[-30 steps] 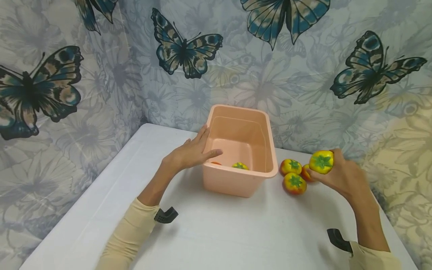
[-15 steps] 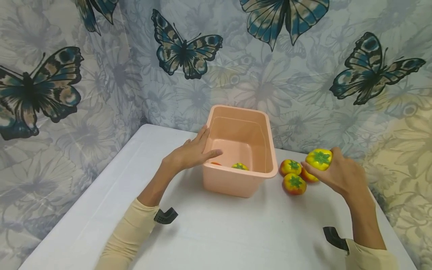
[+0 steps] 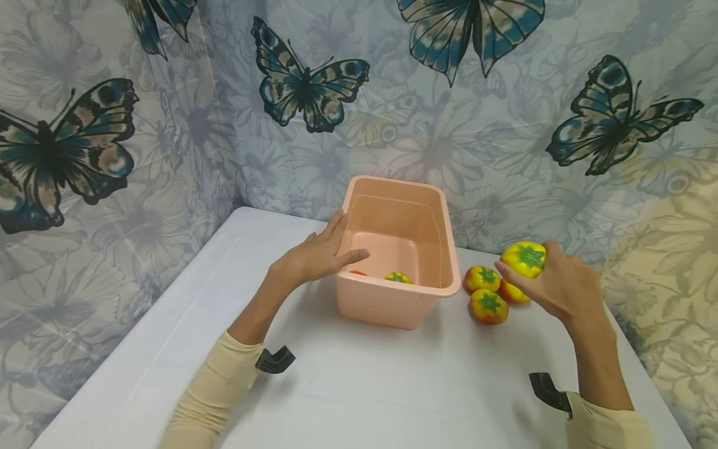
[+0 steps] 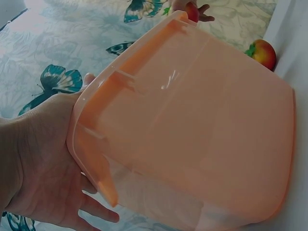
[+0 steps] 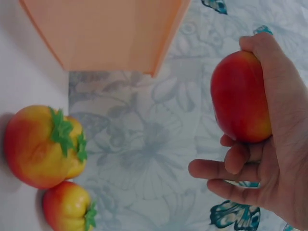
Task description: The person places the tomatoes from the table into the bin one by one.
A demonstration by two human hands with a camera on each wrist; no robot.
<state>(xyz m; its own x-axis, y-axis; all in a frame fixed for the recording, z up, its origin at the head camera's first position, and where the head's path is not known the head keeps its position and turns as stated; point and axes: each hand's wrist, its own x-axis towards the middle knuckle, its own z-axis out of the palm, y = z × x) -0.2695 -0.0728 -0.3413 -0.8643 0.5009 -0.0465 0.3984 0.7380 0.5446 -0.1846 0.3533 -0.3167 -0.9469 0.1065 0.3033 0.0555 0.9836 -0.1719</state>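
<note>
A peach-coloured plastic tub (image 3: 392, 310) stands on the table. My left hand (image 3: 310, 257) rests on its left rim, thumb over the inside and fingers straight and spread in the left wrist view. Inside, a yellow fruit with a green cap (image 3: 399, 277) and a bit of an orange-red item (image 3: 359, 272) show above the front wall. My right hand (image 3: 571, 284) holds a red-and-yellow fruit with a green star-shaped cap (image 3: 523, 259) between thumb and fingers, raised off the table. Below it lie three similar fruits (image 3: 488, 306), one partly hidden by the hand.
The white-covered table (image 3: 364, 380) meets a patterned butterfly cloth (image 3: 493, 206) behind and at both sides. The tub is near the back edge, with the loose fruits close to its right side. Black wrist mounts (image 3: 275, 360) stick out from both sleeves.
My right hand has moved slightly left and up with the fruit, which has come nearer the tub. The left hand and the tub have kept their places.
</note>
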